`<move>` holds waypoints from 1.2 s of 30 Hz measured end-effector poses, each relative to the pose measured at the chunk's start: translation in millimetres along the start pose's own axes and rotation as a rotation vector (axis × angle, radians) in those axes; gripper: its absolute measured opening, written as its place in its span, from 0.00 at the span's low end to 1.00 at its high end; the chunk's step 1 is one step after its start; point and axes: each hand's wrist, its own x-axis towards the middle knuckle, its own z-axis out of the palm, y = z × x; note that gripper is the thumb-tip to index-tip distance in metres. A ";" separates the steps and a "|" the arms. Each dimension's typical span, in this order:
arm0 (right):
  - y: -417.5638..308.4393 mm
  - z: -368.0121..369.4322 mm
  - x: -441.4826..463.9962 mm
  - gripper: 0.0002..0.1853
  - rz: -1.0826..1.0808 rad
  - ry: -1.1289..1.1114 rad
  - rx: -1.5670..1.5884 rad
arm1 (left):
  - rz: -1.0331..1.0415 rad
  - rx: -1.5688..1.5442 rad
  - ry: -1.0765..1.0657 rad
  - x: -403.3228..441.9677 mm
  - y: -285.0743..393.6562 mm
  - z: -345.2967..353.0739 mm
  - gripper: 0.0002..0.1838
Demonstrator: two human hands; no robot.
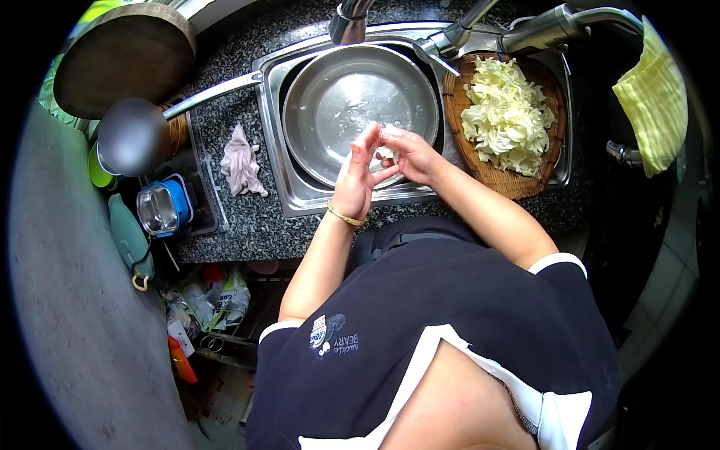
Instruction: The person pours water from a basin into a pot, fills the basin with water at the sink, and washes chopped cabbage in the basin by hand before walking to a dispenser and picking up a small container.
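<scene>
Both over rnd basin [302,124], L hand [355,171] pts fwd, R hand [414,156] left.

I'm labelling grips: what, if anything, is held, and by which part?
Something whitish shows at the right hand; whether it's held, or where, cannot be told.

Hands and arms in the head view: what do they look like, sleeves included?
The left hand and right hand are ungloved. A gold-coloured bracelet is worn on the left; none shows on the right. The arms are bare up to short navy sleeves, each edged with a white cuff.
</scene>
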 end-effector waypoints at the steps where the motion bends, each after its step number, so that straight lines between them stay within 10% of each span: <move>1: -0.7 2.4 -2.4 0.11 -0.027 0.070 0.033 | 0.019 -0.024 0.022 0.0 0.3 -0.2 0.40; 6: -33.6 10.0 -16.9 0.13 -0.059 0.326 -0.299 | 0.122 -0.021 0.240 7.3 4.0 -14.1 0.28; 15: -162.2 -35.2 -133.6 0.11 -1.268 0.926 -1.369 | 0.294 0.264 0.752 30.7 4.3 -114.3 0.11; 23: -181.4 -100.5 -161.4 0.16 -0.463 0.880 -1.853 | 0.325 1.389 0.607 59.0 3.6 -161.0 0.17; 31: -191.2 -48.5 -158.3 0.06 -1.143 0.999 -1.467 | 0.093 1.926 0.425 88.6 -7.0 -147.1 0.11; 36: -184.9 -44.2 -153.7 0.06 -1.111 1.002 -1.403 | 0.005 1.952 0.383 96.3 -10.0 -149.8 0.09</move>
